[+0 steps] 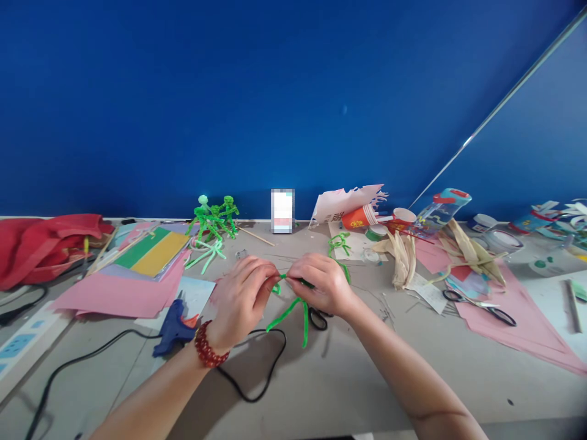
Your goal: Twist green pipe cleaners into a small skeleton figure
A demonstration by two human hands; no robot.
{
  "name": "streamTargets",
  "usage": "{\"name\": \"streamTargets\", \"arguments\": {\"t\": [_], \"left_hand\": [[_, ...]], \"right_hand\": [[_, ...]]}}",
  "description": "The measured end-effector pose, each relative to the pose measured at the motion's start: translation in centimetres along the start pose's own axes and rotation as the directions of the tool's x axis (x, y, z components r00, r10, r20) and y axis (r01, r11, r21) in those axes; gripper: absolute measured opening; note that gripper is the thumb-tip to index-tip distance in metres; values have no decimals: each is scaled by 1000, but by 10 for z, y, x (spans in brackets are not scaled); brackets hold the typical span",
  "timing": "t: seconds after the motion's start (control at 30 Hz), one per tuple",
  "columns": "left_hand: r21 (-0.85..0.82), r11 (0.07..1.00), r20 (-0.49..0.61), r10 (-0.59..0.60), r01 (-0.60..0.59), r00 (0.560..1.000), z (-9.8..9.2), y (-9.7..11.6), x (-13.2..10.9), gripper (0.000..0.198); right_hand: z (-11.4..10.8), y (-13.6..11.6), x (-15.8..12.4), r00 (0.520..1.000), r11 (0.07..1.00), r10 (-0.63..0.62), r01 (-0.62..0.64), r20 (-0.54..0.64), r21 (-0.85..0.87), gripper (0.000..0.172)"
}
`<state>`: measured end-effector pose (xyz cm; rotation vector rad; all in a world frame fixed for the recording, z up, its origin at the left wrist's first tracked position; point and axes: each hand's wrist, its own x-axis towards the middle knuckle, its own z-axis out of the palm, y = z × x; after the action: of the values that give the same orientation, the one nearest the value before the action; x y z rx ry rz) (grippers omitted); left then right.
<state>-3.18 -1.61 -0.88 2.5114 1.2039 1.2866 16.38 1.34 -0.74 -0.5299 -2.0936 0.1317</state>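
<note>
Both my hands meet over the middle of the table, pinching a bright green pipe cleaner [304,324] between them. My left hand [245,293], with a red bead bracelet [210,346] at its wrist, grips one end. My right hand [321,284] is closed on the other side, and two green strands hang below it. A small green loop shows under my left fingertips. Part of the pipe cleaner is hidden inside the fingers. Black-handled scissors [318,319] lie partly covered beneath my right hand. Farther back stand several green pipe-cleaner figures [215,215].
A blue glue gun [174,329] with a black cord lies left, near a white power strip [27,342]. Pink paper [123,293] is stacked behind it. On the right are a second pair of scissors [481,304], dried husks [403,260], paper cups [360,217] and a bottle [443,205].
</note>
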Motion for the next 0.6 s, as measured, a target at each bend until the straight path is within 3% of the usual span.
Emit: {"name": "streamTargets", "arguments": {"t": [0.2, 0.4, 0.6], "left_hand": [[-199, 961, 70, -183, 193, 981, 0, 3, 2, 6], [-138, 981, 75, -126, 136, 989, -1, 4, 3, 10], [-81, 958, 145, -263, 276, 954, -1, -1, 0, 17]], "right_hand": [[0, 1, 0, 999, 998, -46, 45, -9, -52, 10], [1, 3, -1, 1000, 999, -12, 12, 12, -35, 11], [3, 5, -2, 998, 997, -29, 33, 57, -75, 12]]}}
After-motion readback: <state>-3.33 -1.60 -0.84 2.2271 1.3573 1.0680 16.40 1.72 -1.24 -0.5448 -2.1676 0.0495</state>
